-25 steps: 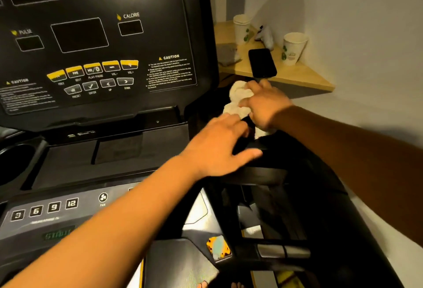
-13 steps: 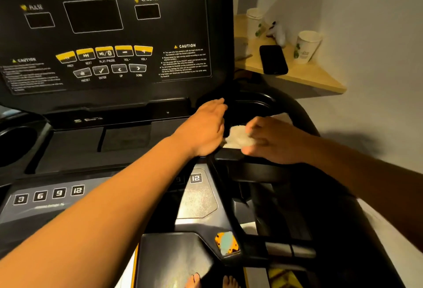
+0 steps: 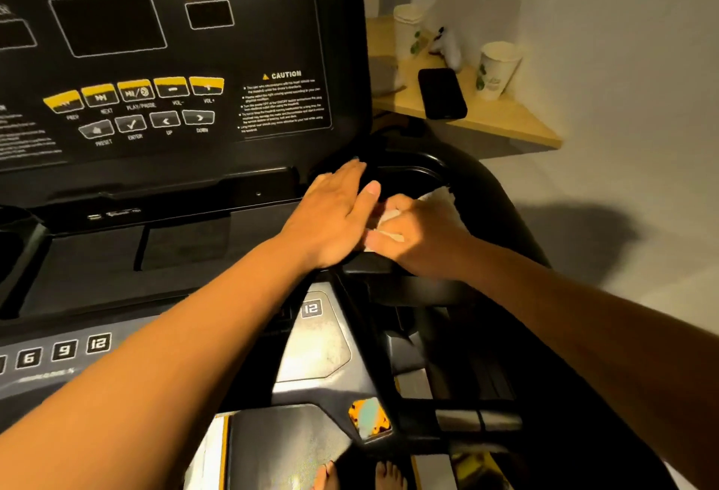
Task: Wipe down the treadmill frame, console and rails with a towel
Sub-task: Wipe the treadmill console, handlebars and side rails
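The black treadmill console (image 3: 163, 61) fills the upper left, with yellow buttons and a caution label. At its right end is a round cup holder (image 3: 412, 174) and the curved black right rail (image 3: 502, 209). My right hand (image 3: 416, 236) grips a bunched white towel (image 3: 437, 199) at the near edge of the cup holder. My left hand (image 3: 334, 213) lies flat with straight fingers on the console's right end, its thumb touching the towel. Most of the towel is hidden under my right hand.
A wooden corner shelf (image 3: 509, 119) behind the rail carries two paper cups (image 3: 496, 69), a black phone (image 3: 441, 94) and a small white item. The lower panel shows speed keys (image 3: 64, 349). Bare toes (image 3: 385, 474) stand on the deck below. The white wall is at the right.
My right hand pulled the towel back from beyond the cup holder to its near edge. My left hand slid forward along the console's right end. The view shifted right.
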`<state>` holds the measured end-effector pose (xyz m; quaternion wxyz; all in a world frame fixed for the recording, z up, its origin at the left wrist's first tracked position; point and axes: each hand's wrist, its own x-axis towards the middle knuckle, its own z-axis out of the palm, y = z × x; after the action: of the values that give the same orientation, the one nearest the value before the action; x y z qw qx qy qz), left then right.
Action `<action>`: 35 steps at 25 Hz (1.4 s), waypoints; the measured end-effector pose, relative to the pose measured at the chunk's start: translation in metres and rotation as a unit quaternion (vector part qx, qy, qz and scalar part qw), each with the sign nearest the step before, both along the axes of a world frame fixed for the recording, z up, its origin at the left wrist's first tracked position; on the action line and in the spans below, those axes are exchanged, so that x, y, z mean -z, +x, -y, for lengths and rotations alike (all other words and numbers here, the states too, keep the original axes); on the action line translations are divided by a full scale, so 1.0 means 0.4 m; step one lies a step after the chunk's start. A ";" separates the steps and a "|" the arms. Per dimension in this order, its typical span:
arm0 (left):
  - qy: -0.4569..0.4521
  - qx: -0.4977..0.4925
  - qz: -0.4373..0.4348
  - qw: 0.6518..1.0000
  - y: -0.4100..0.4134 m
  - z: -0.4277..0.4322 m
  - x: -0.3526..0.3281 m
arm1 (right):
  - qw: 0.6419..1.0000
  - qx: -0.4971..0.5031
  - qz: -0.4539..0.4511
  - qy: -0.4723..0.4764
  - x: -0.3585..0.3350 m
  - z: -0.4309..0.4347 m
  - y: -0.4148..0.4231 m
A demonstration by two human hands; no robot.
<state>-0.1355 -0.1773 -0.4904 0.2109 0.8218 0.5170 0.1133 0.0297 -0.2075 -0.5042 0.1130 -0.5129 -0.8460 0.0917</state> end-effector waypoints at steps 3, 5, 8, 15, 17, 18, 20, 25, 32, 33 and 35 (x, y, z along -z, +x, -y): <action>-0.016 0.011 -0.030 0.999 -0.003 0.007 -0.009 | 0.992 -0.079 0.096 -0.002 -0.035 0.058 0.133; -0.020 0.009 -0.038 0.999 -0.005 0.005 -0.007 | 0.982 -0.039 0.184 0.022 -0.048 0.040 0.229; -0.020 0.002 -0.040 0.999 -0.003 0.005 -0.005 | 0.977 0.146 0.155 0.026 -0.066 -0.037 0.271; -0.021 0.005 -0.042 0.999 -0.005 0.001 0.007 | 0.990 0.012 0.136 -0.037 -0.006 -0.089 0.090; -0.017 0.006 -0.045 0.999 -0.008 -0.003 0.013 | 0.984 0.030 0.115 -0.129 0.015 -0.135 0.085; -0.017 0.004 -0.045 0.999 -0.009 -0.004 0.014 | 0.974 0.063 0.116 -0.184 0.007 -0.155 0.069; -0.015 0.003 -0.045 0.999 -0.005 -0.003 0.011 | 0.954 0.092 0.079 -0.273 0.005 -0.198 0.049; -0.005 0.003 -0.046 0.999 0.001 -0.004 0.006 | 0.907 0.045 0.106 -0.406 -0.014 -0.229 0.029; -0.008 0.004 -0.058 0.998 0.000 -0.002 -0.003 | 0.813 -0.120 0.486 -0.297 -0.041 -0.223 -0.038; -0.008 0.002 -0.055 0.998 0.000 -0.003 -0.001 | 0.800 -0.155 0.536 -0.221 -0.037 -0.220 -0.023; -0.008 0.002 -0.050 0.999 -0.001 -0.005 0.002 | 0.810 -0.210 0.542 -0.075 -0.035 -0.209 0.040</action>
<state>-0.1360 -0.1754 -0.4911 0.1916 0.8256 0.5264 0.0679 0.0457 -0.1239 -0.4902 -0.4246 -0.2957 -0.8477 -0.1165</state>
